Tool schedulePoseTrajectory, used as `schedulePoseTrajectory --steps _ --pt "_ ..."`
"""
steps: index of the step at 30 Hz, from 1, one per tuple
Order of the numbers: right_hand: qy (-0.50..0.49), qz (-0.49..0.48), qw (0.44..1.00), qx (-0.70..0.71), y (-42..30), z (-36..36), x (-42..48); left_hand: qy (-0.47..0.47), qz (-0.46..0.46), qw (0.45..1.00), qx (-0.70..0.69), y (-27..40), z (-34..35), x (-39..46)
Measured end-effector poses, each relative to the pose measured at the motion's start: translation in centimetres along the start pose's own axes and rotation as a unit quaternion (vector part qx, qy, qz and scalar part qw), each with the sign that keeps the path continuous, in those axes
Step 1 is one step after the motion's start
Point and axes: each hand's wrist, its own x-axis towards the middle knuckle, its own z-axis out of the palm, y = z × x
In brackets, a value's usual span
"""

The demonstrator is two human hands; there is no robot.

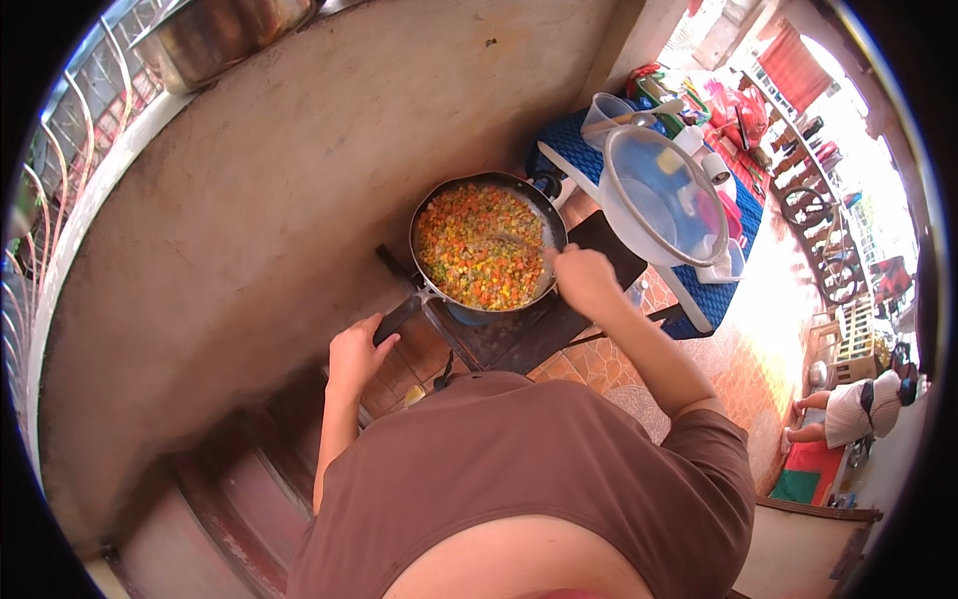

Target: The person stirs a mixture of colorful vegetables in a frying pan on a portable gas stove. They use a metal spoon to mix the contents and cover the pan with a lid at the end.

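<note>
A wide frying pan [554,217] stands on a stove [486,337] against the wall. It holds diced mixed vegetables [479,247] in orange, yellow and green. My left hand [361,350] is closed around the pan's black handle [397,320], on the near left side. At the pan's right rim, my right hand [586,275] grips a utensil that reaches into the vegetables; its handle is mostly hidden by the fingers, and its kind cannot be told.
Right of the pan, a table with a blue cover [748,224] bears a large translucent plastic bowl [651,198], a clear container [602,120] and red plastic bags [737,112]. A metal pot [217,45] sits on the wall ledge. Another person [861,408] stands far right.
</note>
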Motion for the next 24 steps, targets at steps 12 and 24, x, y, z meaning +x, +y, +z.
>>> schedulePoseTrajectory --steps 12,24 --pt "-0.004 0.073 0.997 0.027 6.2 6.0 10.7 0.009 0.028 1.0 -0.005 -0.1 -0.3 0.2" --pt "0.0 -0.005 0.997 -0.08 4.1 -3.1 8.0 0.018 0.014 1.0 -0.009 -0.6 0.1 -0.1"
